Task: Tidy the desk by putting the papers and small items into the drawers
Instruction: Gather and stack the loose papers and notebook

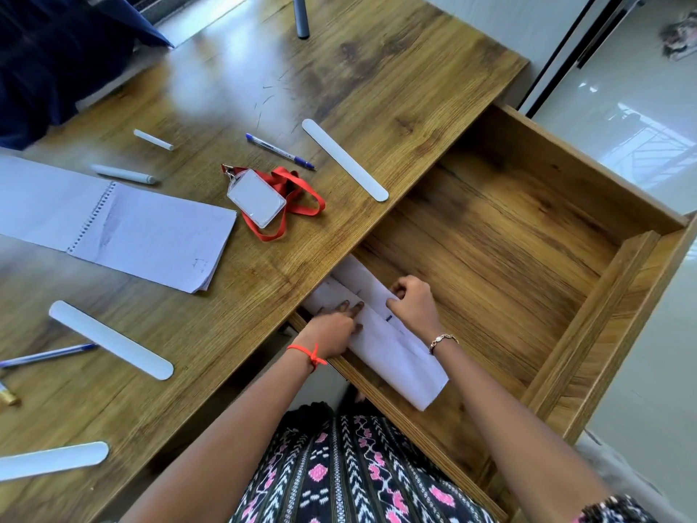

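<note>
Barely started here: both hands are tucking papers (381, 334) into the drawer (509, 235), left hand (333, 330) pressing flat and open, right hand (413, 300) pinching them, while notepad (151, 235), pens, badge (256, 198) are waiting beside the drawer.

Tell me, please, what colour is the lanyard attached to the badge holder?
Red lanyard, seen best in the head view.

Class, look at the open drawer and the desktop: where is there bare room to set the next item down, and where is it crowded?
Most of the drawer floor is bare, from the papers under both hands to its far wall. The desk is bare beyond the pen and white strip. Crowded: around the notepad and lanyard badge.
</note>
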Motion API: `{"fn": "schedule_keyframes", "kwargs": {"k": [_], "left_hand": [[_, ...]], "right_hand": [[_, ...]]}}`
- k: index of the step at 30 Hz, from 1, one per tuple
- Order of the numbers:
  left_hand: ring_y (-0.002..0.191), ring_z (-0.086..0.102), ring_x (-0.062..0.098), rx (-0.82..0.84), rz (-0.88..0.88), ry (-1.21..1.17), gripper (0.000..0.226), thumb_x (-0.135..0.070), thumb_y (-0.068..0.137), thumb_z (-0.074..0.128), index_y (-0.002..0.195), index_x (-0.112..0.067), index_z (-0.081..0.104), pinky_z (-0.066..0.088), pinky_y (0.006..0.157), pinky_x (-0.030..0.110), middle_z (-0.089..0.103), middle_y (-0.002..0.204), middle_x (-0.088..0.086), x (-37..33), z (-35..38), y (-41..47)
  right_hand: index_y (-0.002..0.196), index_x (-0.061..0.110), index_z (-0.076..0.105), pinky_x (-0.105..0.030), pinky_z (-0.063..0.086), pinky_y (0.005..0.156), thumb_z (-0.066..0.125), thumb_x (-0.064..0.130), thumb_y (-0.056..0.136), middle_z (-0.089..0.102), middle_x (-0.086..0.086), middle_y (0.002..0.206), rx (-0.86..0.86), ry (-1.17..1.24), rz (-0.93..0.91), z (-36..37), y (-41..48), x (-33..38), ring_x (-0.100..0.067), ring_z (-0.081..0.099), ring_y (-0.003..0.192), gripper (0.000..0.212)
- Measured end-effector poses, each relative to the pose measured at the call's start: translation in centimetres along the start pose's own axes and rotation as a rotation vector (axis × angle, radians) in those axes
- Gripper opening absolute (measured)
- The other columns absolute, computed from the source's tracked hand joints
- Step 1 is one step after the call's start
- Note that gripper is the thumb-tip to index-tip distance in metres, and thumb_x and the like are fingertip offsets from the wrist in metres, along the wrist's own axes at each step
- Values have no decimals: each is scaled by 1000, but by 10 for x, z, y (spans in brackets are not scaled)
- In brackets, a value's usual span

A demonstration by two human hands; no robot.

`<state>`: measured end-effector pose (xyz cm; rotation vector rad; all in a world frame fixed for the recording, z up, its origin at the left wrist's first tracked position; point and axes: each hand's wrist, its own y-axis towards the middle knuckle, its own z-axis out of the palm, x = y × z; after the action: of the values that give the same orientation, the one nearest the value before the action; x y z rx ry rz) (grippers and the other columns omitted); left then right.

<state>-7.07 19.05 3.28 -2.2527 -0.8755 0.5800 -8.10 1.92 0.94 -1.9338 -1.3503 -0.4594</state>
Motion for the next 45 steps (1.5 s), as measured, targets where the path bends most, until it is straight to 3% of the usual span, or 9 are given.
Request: {"fn": "schedule_keyframes", "kwargs": {"k": [8,13,16,20,26,32,36,39,45], "left_hand": [[140,25,18,-306,-1,-274,40,2,91,35,126,-4,53,29,112,30,22,154,9,2,8,-9],[137,28,24,-429,-45,-323,32,1,91,36,114,-1,56,44,100,39,30,147,11,0,11,-14],[133,31,24,-514,-55,-319,30,3,88,37,113,-2,54,47,94,34,36,139,11,-1,12,-17],[134,32,21,-567,-25,-333,38,5,86,35,119,-4,51,38,106,34,43,136,10,1,14,-19],[138,29,21,-637,28,-336,43,7,83,35,120,-5,51,31,110,41,44,137,8,4,16,-26],[115,57,27,-808,123,-425,36,9,79,45,110,0,61,48,95,35,60,121,14,12,6,-47],[87,67,28,-1025,95,-484,29,-6,81,42,99,0,64,56,67,36,68,99,13,24,-9,-76],[88,66,28,-1125,13,-546,23,0,82,51,99,-1,65,55,68,37,68,100,12,44,-12,-93],[81,66,24,-1286,-206,-635,22,0,79,51,94,-3,67,55,69,37,69,91,11,97,-8,-136]], "right_hand": [[104,-1,61,-46,49,81,60,18,84,60,-17,106,73,-93,10,2,-12,-8,-34,58,96,27],[108,8,61,-45,45,82,58,35,87,52,-12,100,179,-141,11,5,-12,-9,-33,54,99,35],[126,12,54,-44,37,93,51,43,90,47,-14,116,223,-224,45,7,-11,-11,-32,44,115,48],[135,13,43,-47,29,102,48,44,91,40,-13,131,231,-251,38,10,-11,-9,-31,34,126,54],[110,8,61,-48,42,93,55,33,88,56,-8,107,66,-112,-86,11,-11,3,-25,54,103,34],[67,4,63,-37,48,52,55,20,81,63,-7,62,-190,-32,-420,-1,-18,49,-23,57,56,23],[58,4,56,-30,40,44,49,24,81,55,-4,50,-213,-14,-598,-4,-18,89,-20,48,44,32],[55,9,54,-13,27,45,50,22,81,46,5,50,-207,12,-688,-4,-18,121,-11,39,43,29],[58,10,57,-7,26,45,50,23,82,45,6,51,-122,14,-817,19,-11,182,-10,37,43,28]]}}
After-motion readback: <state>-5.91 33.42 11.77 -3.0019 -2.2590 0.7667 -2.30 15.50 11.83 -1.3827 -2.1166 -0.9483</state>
